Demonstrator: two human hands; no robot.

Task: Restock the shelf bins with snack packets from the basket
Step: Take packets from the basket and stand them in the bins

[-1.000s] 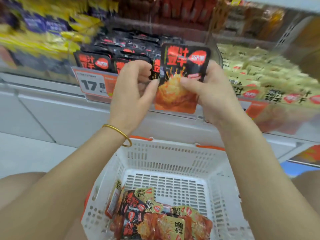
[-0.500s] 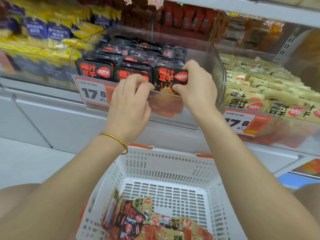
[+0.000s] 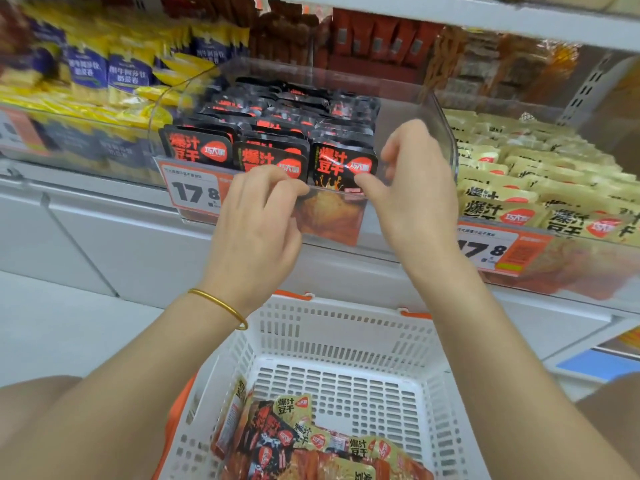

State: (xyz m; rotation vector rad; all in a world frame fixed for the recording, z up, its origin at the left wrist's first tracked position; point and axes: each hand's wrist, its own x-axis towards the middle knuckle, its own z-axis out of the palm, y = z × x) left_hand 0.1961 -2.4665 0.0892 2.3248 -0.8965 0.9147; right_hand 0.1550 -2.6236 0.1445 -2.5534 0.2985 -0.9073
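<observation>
Black shiny snack packet (image 3: 343,168) now sits in clear plastic bin (image 3: 446,140), front row, 12 o'clock from white plastic basket (image 3: 346,327). Second ago, both hands held it up. Left hand (image 3: 256,223), right hand (image 3: 415,188) fingers loose, holding nothing. More packets wait in basket.

The clear bin (image 3: 446,133) holds rows of upright black packets (image 3: 343,164) with red lettering, the front row pressed against its front wall. The bin to its right (image 3: 588,268) holds beige packets (image 3: 498,211). Below, the white slotted basket (image 3: 346,327) holds a loose heap of black and beige packets (image 3: 301,441) at its near end.
</observation>
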